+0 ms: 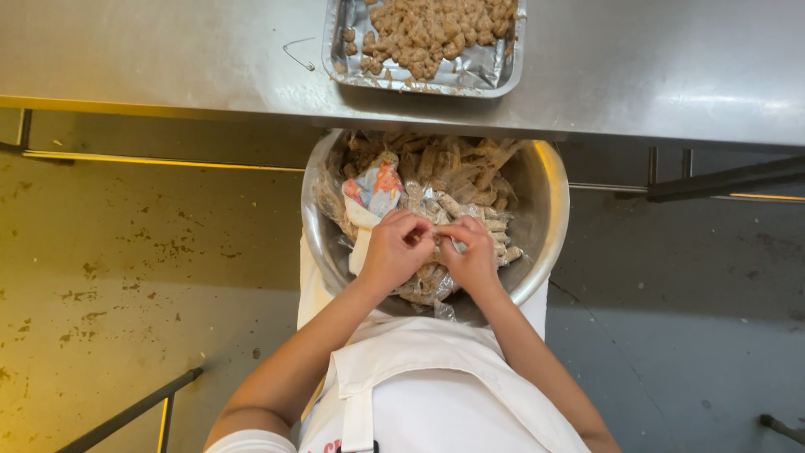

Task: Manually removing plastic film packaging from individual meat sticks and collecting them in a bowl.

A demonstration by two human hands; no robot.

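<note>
A steel bowl (549,201) rests on my lap below the table edge, full of small brown sticks wrapped in clear plastic (457,172). My left hand (396,249) and my right hand (471,252) meet over the bowl's middle, fingers pinched together on one small clear-wrapped piece (438,237) between them. A coloured printed wrapper (375,189) lies in the bowl just beyond my left hand.
A foil tray (490,74) of brown coated pieces sits on the steel table (168,59) above the bowl. A thin bent wire (298,54) lies left of the tray. Stained floor (126,277) spreads on both sides, with dark metal bars (721,179) at the right.
</note>
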